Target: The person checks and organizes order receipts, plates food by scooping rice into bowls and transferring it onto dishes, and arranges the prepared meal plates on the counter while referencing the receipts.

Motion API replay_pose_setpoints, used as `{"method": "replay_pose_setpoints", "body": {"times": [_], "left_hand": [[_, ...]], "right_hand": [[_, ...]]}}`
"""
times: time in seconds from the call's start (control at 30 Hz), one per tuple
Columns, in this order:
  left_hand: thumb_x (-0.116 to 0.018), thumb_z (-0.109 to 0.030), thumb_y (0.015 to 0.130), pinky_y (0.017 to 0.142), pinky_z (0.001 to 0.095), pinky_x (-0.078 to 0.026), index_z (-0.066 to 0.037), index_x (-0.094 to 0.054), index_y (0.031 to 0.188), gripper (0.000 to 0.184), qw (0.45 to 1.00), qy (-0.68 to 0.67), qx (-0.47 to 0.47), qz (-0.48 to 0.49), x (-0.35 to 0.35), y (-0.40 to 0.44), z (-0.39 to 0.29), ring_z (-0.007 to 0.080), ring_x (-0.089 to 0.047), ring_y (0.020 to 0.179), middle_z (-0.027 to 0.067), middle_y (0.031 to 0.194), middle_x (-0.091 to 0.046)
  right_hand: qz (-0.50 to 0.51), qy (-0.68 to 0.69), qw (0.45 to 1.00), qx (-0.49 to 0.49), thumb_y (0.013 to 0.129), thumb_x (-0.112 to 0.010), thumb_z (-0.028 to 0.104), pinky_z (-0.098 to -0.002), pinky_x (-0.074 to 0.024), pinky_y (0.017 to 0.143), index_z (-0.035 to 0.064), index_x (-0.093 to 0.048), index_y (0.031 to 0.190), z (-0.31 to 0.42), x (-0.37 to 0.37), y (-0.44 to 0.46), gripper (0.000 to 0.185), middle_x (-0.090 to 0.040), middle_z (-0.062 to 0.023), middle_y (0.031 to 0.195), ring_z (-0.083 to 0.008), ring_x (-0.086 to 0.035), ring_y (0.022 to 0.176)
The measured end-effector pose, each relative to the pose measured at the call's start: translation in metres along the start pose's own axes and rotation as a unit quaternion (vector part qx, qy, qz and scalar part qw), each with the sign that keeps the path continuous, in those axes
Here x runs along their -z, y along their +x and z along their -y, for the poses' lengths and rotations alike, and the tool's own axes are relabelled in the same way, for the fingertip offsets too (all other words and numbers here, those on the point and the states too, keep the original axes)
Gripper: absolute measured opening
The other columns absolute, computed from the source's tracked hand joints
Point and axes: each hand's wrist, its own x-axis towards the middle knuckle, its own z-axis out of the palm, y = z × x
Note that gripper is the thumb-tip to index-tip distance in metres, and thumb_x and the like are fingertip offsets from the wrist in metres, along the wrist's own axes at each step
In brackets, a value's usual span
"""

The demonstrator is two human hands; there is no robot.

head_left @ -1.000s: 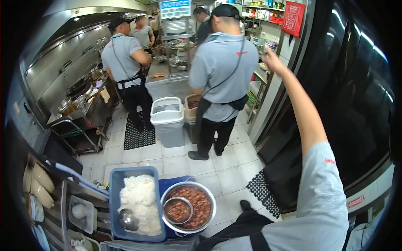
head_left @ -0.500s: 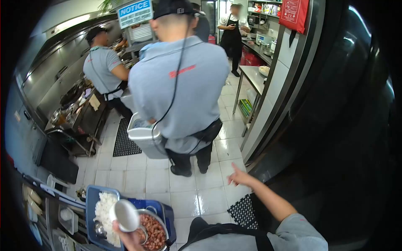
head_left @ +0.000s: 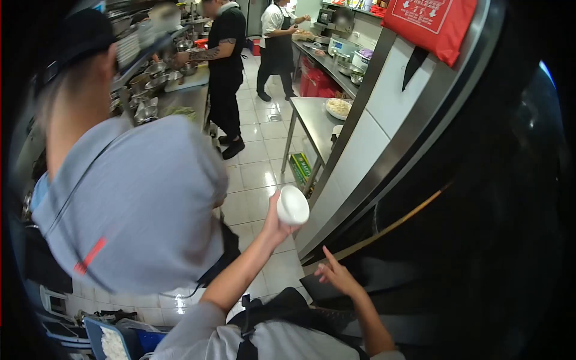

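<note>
My left hand (head_left: pixel 275 223) is closed around a small white bowl (head_left: pixel 293 205), held out at arm's length with its mouth tilted toward me. The bowl's inside looks bare. Lower and to the right, my right hand (head_left: pixel 337 276) holds nothing; its index finger points forward while the other fingers are partly curled. That hand is beside the dark panel at the right. At the bottom left edge, white rice (head_left: pixel 113 343) lies in a blue tub (head_left: pixel 91 329).
A co-worker in a grey shirt (head_left: pixel 141 207) stands close at my left. Two people in dark aprons or clothes work farther back. A steel table (head_left: pixel 309 117) bears a bowl of pale food (head_left: pixel 339 108). A red pouch (head_left: pixel 429 24) hangs on the right wall.
My left hand has carried the white bowl up and forward from above the food tubs. My view has swung right, and the grey-shirted co-worker now appears closer, on my left.
</note>
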Motion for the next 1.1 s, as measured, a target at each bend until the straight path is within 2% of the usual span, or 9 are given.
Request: {"method": "replay_pose_setpoints", "body": {"times": [0.13,0.2,0.27,0.33,0.37,0.5,0.73,0.87,1.1], "left_hand": [[-0.056,-0.067,0.074,0.074,0.0454,-0.052,-0.019,-0.051,0.119,0.065,0.98,0.039,-0.092,-0.172,0.036,0.212,-0.019,0.0237,-0.059,0.097,0.0054,0.108,-0.059],[-0.065,-0.063,0.068,0.074,0.0477,-0.05,-0.019,-0.048,0.12,0.07,0.944,-0.004,-0.142,-0.298,0.069,0.313,-0.043,0.0266,-0.056,0.098,0.0087,0.112,-0.055],[-0.072,-0.059,0.064,0.076,0.05,-0.049,-0.02,-0.046,0.12,0.073,0.906,-0.007,-0.172,-0.386,0.058,0.348,-0.08,0.0298,-0.053,0.099,0.0108,0.115,-0.05],[-0.073,-0.059,0.062,0.079,0.0518,-0.047,-0.02,-0.046,0.118,0.074,0.903,-0.038,-0.171,-0.393,0.064,0.385,-0.117,0.0309,-0.052,0.1,0.0101,0.116,-0.049],[-0.073,-0.059,0.061,0.08,0.0527,-0.047,-0.021,-0.045,0.117,0.074,0.899,-0.052,-0.166,-0.402,0.077,0.396,-0.132,0.0315,-0.051,0.101,0.0097,0.116,-0.048],[-0.07,-0.058,0.065,0.086,0.0539,-0.043,-0.02,-0.049,0.114,0.066,0.952,-0.089,-0.119,-0.267,0.142,0.41,-0.193,0.0271,-0.051,0.102,0.0085,0.111,-0.053],[-0.057,-0.059,0.077,0.093,0.0607,-0.038,-0.022,-0.05,0.122,0.058,0.969,-0.082,-0.046,-0.227,0.195,0.486,-0.278,0.0303,-0.049,0.114,0.006,0.122,-0.053],[-0.057,-0.056,0.08,0.095,0.0606,-0.039,-0.019,-0.05,0.122,0.057,0.996,-0.027,0.045,-0.071,0.096,0.566,-0.35,0.0302,-0.049,0.116,0.0057,0.125,-0.051],[-0.048,-0.058,0.084,0.097,0.0551,-0.038,-0.017,-0.048,0.126,0.059,0.989,0.103,0.104,0.027,0.03,0.735,-0.453,0.0293,-0.05,0.116,0.0063,0.127,-0.051]], "right_hand": [[0.021,0.168,0.985,-0.04,0.096,-0.046,0.028,-0.0275,-0.0496,0.073,0.013,-0.007,0.147,-0.035,0.044,0.03,0.065,-0.063,-0.0118,0.098,-0.0142,-0.06,0.074],[0.05,0.191,0.975,-0.098,0.096,-0.047,0.027,-0.025,-0.0472,0.08,0.0104,-0.019,0.145,-0.055,0.067,0.058,0.059,-0.063,-0.0122,0.102,-0.0131,-0.06,0.089],[0.047,0.083,0.99,-0.101,0.096,-0.048,0.025,-0.0277,-0.0475,0.08,0.009,-0.029,0.142,-0.126,0.077,0.1,0.053,-0.062,-0.0096,0.106,-0.0119,-0.058,0.085],[0.031,0.107,0.994,-0.013,0.096,-0.049,0.026,-0.0255,-0.0454,0.082,0.0081,-0.036,0.138,-0.122,0.088,0.142,0.048,-0.062,-0.0089,0.109,-0.0114,-0.057,0.09],[0.026,0.171,0.98,-0.095,0.096,-0.05,0.024,-0.0235,-0.0436,0.084,0.0076,-0.04,0.136,-0.071,0.095,0.158,0.045,-0.063,-0.008,0.107,-0.0106,-0.056,0.094],[0.06,0.167,0.977,-0.116,0.096,-0.049,0.025,-0.024,-0.0439,0.084,0.0069,-0.046,0.132,0.01,0.107,0.254,0.041,-0.063,-0.0062,0.103,-0.009,-0.055,0.094],[0.026,0.208,0.975,-0.078,0.095,-0.049,0.022,-0.0242,-0.0456,0.079,0.0078,-0.053,0.125,0.06,0.125,0.489,0.033,-0.066,-0.004,0.095,-0.0095,-0.058,0.085],[-0.086,-0.145,0.984,0.051,0.09,-0.057,0.024,-0.0258,-0.046,0.079,0.0057,-0.054,0.123,0.123,0.15,0.616,0.038,-0.06,-0.0084,0.109,-0.0136,-0.057,0.093],[-0.198,0.174,0.964,0.04,0.087,-0.06,0.035,-0.0354,-0.0505,0.08,0.0194,-0.001,0.147,0.167,0.232,0.756,0.085,-0.042,-0.0182,0.129,-0.0261,-0.06,0.095]]}}
